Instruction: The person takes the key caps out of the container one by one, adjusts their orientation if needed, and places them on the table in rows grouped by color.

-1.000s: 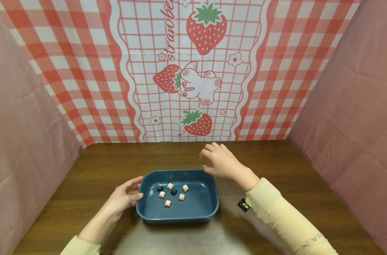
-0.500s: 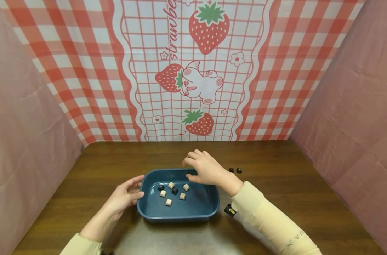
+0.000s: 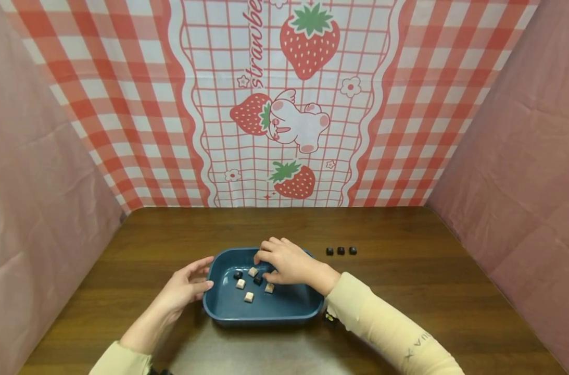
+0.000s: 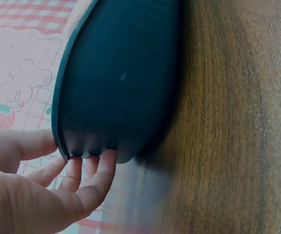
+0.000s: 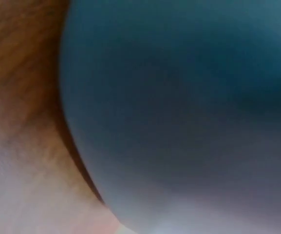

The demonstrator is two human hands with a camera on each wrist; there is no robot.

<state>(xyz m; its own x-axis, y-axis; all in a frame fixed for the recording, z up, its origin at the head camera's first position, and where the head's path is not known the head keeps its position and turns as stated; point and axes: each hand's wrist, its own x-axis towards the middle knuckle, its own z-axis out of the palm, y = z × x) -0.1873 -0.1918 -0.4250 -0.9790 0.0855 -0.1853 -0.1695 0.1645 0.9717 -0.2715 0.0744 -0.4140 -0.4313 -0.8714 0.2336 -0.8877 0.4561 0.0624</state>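
Where one tray (image 3: 265, 309) sits, three keycaps (image 3: 341, 250) outside

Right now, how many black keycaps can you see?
5: two black keycaps in the tray, three more black keycaps lined up on the table; the right hand may hide others.

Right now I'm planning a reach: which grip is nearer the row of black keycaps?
Right. The right grip is over the tray, left of the row; the left grip, farther left, holds the tray.
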